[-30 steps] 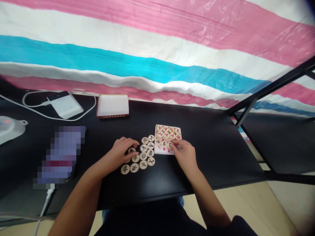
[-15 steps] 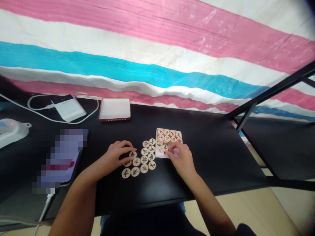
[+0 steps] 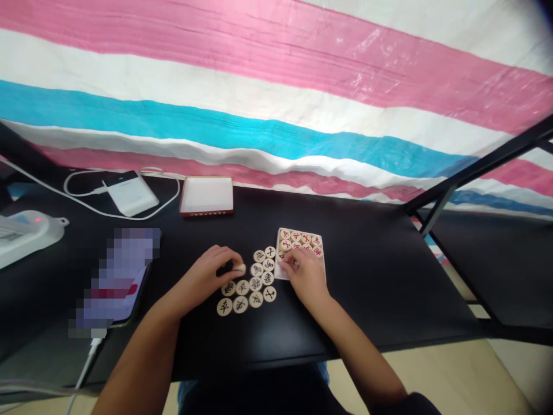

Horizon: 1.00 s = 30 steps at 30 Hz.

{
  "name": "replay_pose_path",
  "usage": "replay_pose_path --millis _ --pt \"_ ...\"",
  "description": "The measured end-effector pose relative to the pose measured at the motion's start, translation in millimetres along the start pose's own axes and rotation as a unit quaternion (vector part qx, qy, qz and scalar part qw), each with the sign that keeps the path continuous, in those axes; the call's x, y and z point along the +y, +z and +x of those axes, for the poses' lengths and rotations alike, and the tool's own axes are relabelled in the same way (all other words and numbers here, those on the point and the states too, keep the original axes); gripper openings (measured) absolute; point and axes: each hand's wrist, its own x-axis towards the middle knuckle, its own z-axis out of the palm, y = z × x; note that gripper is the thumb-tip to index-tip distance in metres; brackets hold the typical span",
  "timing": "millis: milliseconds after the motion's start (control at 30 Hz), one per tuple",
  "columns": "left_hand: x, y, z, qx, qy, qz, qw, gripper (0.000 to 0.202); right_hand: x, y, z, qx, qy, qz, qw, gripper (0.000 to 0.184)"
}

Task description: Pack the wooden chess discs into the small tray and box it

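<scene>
My left hand [image 3: 217,268] pinches a round Chinese chess piece [image 3: 239,268], tilted on edge above the left end of the loose pieces. Those black-marked Chinese chess pieces [image 3: 256,283] lie in close rows on the black table. Just right of them is a shallow white box [image 3: 319,273], its far rows filled with red-marked pieces [image 3: 306,238]. Over the near part of this box, my right hand [image 3: 303,271] has thumb and forefinger drawn together beside a black-marked piece [image 3: 281,255] at the left wall. Whether anything is between those fingertips is hidden.
A box lid [image 3: 206,196] with a white inside lies at the back. Left of it are a white power bank [image 3: 133,196] with a cable, a phone [image 3: 123,276] and a white power strip [image 3: 30,233]. A black metal frame [image 3: 466,173] stands at right, before a striped sheet [image 3: 259,98].
My left hand has lifted and tipped a piece off the table. My right hand has shifted left across the box to its left wall. The whole view has moved slightly.
</scene>
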Motion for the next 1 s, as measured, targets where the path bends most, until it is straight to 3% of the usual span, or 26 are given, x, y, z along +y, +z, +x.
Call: replay_pose_path --millis 133,300,400,533,667,833,1000 --pt "9.0 1.4 0.7 0.044 -0.007 -0.005 0.999 0.016 -19.5 -0.1 -4.1 0.027 0.003 0.074 0.997 0.005" --pt "19.0 4.7 -0.8 0.069 0.016 -0.04 0.997 0.017 -52.2 5.4 -11.6 -0.068 0.013 0.193 0.979 0.015" --pt "21.7 6.0 -1.6 0.074 0.019 -0.059 0.995 0.019 -57.2 5.3 -12.5 -0.072 0.025 0.21 0.975 0.011" --pt "19.0 6.2 -1.9 0.085 0.021 -0.048 0.995 0.027 -33.7 -11.6 -16.1 0.009 0.085 0.215 0.973 0.018" --pt "10.3 3.5 -3.3 0.094 0.017 -0.02 0.995 0.027 9.7 -30.9 -23.8 0.126 0.152 0.097 0.975 0.025" --pt "1.0 -2.8 -5.5 0.07 0.004 0.011 0.997 0.022 32.7 -34.3 -28.6 0.135 0.192 0.03 0.972 0.021" --pt "0.9 -4.9 -5.0 0.075 0.005 0.022 0.997 0.02 30.9 -30.3 -26.6 0.156 0.151 -0.024 0.976 0.016"
